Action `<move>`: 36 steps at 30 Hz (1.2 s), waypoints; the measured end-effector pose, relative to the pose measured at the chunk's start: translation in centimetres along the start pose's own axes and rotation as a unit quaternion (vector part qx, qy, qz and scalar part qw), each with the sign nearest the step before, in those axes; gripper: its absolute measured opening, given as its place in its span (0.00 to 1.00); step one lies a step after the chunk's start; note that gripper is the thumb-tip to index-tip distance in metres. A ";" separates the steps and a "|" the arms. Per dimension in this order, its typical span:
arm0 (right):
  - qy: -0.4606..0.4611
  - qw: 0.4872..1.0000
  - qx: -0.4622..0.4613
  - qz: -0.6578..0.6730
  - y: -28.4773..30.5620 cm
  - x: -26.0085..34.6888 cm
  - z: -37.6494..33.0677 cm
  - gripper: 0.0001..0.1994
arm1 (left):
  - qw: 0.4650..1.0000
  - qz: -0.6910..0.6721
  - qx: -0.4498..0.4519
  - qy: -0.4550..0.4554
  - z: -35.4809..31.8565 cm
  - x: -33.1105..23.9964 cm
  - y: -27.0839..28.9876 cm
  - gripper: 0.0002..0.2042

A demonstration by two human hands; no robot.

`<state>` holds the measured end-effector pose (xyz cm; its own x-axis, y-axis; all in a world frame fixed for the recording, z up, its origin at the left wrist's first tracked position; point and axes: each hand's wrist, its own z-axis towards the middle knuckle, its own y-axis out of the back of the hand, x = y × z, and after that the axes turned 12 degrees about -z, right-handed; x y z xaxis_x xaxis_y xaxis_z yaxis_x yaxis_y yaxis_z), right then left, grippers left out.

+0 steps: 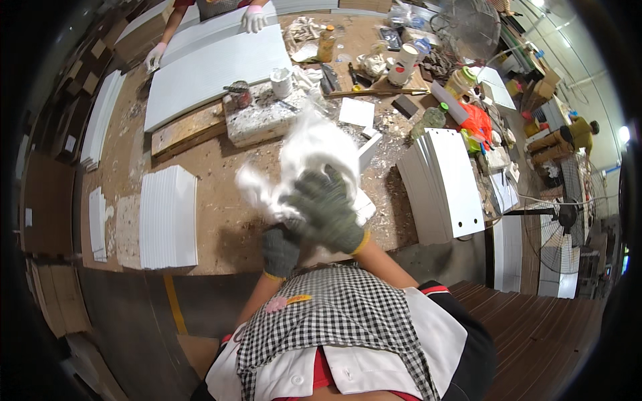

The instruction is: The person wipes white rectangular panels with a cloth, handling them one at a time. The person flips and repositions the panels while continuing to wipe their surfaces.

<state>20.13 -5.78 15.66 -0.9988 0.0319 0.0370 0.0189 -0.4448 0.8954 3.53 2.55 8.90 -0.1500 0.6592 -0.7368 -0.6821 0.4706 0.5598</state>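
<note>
A bunched white cloth (319, 148), smeared by motion, is over the near middle of the workbench. My right hand (326, 208), in a dark grey-green knit glove with a yellow cuff, is closed on the near side of the cloth, its back facing up. Close beside and partly under it is my left hand (281, 248), in a matching glove. The right hand and the cloth hide the left fingers, so I cannot make out what they hold. A small white piece (363, 206) lies just right of my right hand.
White panels are stacked at the left (168, 217) and right (441, 184). Beyond the cloth is a paint-spotted block (257, 120) with cans on it. Across the bench, a co-worker's gloved hands (254, 19) touch a large white panel stack (214, 73). Bottles and rags clutter the far right.
</note>
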 end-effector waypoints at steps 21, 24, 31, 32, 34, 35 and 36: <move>0.032 0.994 0.102 -0.017 -2.7 -2.6 -0.7 0.15 | 0.938 -0.013 0.284 -0.199 -2.3 3.4 -5.9 0.16; -0.090 0.980 0.161 -0.074 -7.2 -8.9 0.4 0.22 | 0.932 0.006 0.131 -0.339 -2.8 4.1 -6.9 0.19; -0.302 0.944 0.130 -0.031 -9.3 -23.7 3.4 0.18 | 0.966 0.121 0.146 -0.174 -4.6 3.0 -4.1 0.22; -0.326 0.944 0.053 0.009 -8.2 -22.8 3.2 0.18 | 0.981 0.131 0.108 -0.089 -5.2 3.5 -3.7 0.22; -0.367 0.923 -0.014 0.120 -6.1 -18.3 2.2 0.17 | 0.942 -0.239 0.024 0.234 -6.2 5.0 -3.9 0.21; -0.339 0.938 0.049 0.056 -5.5 -15.6 1.8 0.16 | 0.842 -0.413 -0.064 0.340 -6.5 5.9 -4.4 0.21; -0.342 0.919 0.185 0.064 -5.3 -12.4 1.4 0.18 | 0.760 -0.534 -0.022 0.370 -6.3 6.8 -5.1 0.20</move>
<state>32.44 -2.59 11.04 -0.7278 0.6119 0.3097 0.2743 -0.1542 0.9492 1.47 0.91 -1.41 0.1549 -0.6020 -0.7833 -0.7185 0.4756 -0.5076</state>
